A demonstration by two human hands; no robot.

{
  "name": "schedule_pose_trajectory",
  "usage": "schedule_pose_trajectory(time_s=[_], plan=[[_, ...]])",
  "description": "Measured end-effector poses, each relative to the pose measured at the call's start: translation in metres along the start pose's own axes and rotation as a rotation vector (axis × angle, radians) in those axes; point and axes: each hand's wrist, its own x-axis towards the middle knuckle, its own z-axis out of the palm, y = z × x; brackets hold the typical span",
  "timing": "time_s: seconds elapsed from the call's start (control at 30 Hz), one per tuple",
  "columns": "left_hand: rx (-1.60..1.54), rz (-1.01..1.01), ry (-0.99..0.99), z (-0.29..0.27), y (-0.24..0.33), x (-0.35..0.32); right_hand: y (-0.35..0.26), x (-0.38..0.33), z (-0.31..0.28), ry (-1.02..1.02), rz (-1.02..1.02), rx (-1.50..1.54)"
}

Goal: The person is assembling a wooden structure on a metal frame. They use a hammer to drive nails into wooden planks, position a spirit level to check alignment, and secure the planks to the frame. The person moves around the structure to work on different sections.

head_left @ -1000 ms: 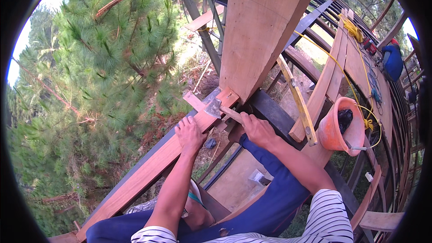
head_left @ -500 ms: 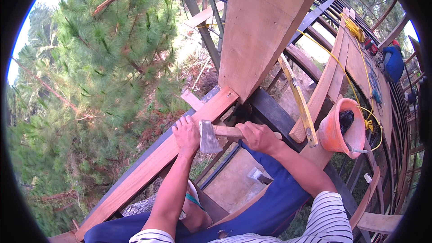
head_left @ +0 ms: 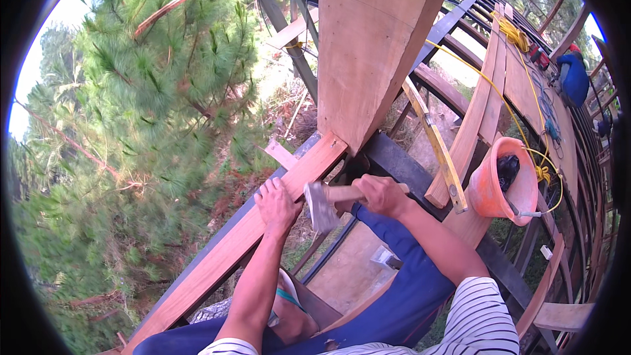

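My right hand (head_left: 381, 194) is closed round the wooden handle of a hatchet (head_left: 321, 208). The hatchet's grey metal head is smeared by motion, just right of my left hand and beside the edge of a reddish wooden plank (head_left: 227, 244). With its fingers bent over the plank's top, my left hand (head_left: 277, 202) grips it near the upper end. The plank slants from lower left to a tall, broad wooden post (head_left: 368, 46). A short wood offcut (head_left: 281, 154) sticks out past the plank's far side.
A yellow spirit level (head_left: 437, 148) leans to the right, near an orange bucket (head_left: 503, 181) with a black bag inside. Yellow cord (head_left: 511, 33) lies on boards further back. Dark metal beams (head_left: 404, 164) with open gaps surround me; pine branches (head_left: 164, 79) fill the left.
The hatchet head has shifted a little right and down, away from the plank's edge, and is now blurred. My left hand stays on the plank.
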Motion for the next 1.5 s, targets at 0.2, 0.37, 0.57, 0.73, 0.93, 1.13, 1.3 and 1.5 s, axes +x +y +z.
schedule_pose_trajectory(time_s=[0.2,0.37,0.57,0.73,0.93,1.13,1.3,1.5], plan=[[0.029,0.007,0.001,0.005,-0.005,0.001,-0.014,0.016,-0.002,-0.196,0.192,0.018],[-0.009,-0.005,-0.005,0.003,0.003,0.001,-0.004,0.005,-0.006,-0.143,0.213,0.005],[0.03,0.002,0.007,0.01,-0.008,0.005,-0.008,0.006,-0.002,-0.153,0.196,-0.003],[0.057,0.025,0.041,0.028,-0.014,0.008,-0.022,0.015,0.004,0.025,-0.012,0.026],[-0.001,-0.007,-0.019,-0.001,-0.002,0.006,-0.004,0.012,0.005,-0.184,0.355,-0.042],[0.015,0.003,-0.011,0.0,0.0,0.0,-0.031,0.018,-0.004,0.012,-0.057,0.056],[0.038,-0.005,-0.024,-0.003,0.004,0.002,0.01,-0.003,0.016,-0.251,0.462,0.006],[0.026,-0.035,-0.054,-0.003,0.005,0.003,-0.04,0.023,-0.003,0.042,-0.145,0.178]])
